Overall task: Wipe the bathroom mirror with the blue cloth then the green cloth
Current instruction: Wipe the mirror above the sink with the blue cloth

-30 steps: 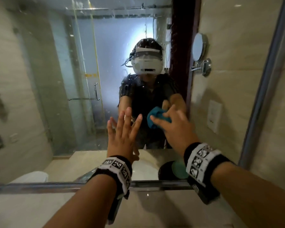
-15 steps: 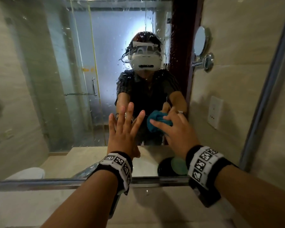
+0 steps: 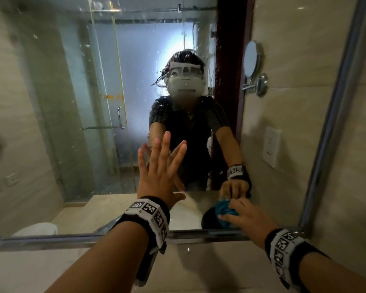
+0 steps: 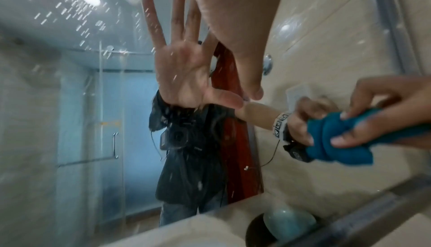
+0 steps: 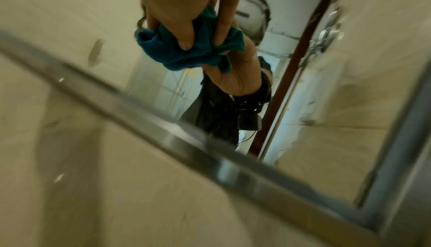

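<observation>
Right hand grips the bunched cloth against the mirror.
Near its bottom edge; left hand flat, fingers spread.

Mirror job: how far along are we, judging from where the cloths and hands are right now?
Done: little; droplets still speckle the mirror. In hand: the right hand grips the bunched blue cloth against the glass near the bottom frame, while the left hand is spread flat on it. Left: the rest of the blue pass, then the green cloth, not visible here.

my left hand is up flat with fingers spread wide, right hand is lower down, fingers curled and pinching, both arms stretched forward
</observation>
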Tool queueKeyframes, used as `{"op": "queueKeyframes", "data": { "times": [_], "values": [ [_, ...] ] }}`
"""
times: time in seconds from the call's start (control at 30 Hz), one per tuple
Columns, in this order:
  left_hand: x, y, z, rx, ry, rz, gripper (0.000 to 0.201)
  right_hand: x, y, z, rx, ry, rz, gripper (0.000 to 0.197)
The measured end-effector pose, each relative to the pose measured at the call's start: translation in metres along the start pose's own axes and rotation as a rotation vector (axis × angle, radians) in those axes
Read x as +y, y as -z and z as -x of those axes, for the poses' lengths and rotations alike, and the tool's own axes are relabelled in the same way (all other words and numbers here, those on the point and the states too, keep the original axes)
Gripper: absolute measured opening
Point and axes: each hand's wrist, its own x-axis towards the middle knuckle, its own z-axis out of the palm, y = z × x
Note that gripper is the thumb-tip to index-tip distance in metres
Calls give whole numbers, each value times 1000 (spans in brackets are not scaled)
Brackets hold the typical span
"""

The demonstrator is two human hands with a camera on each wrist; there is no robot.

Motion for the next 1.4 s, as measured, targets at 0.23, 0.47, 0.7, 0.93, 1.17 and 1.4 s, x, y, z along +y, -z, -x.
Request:
{"op": "queueKeyframes", "data": {
  "times": [0.23, 0.47, 0.7, 0.93, 1.17, 1.4],
  "values": [
    [28, 86, -74, 177, -32, -11, 131, 55, 138, -43, 505, -317, -247, 70],
    [42, 133, -134, 188, -46, -24, 137, 81, 219, -76, 840, -437, -478, 25],
    [44, 117, -140, 88, -19, 15, 147, 69, 175, -41, 223, -223, -125, 70],
    [45, 116, -140, 87, -20, 28, 150, 106, 229, -74, 869, -476, -542, 45],
    [46, 115, -138, 94, -21, 42, 151, 126, 256, -65, 847, -531, -211, 36],
    [49, 111, -136, 98, -6, 42, 152, 87, 143, -19, 623, -550, -482, 30]
  ]
}}
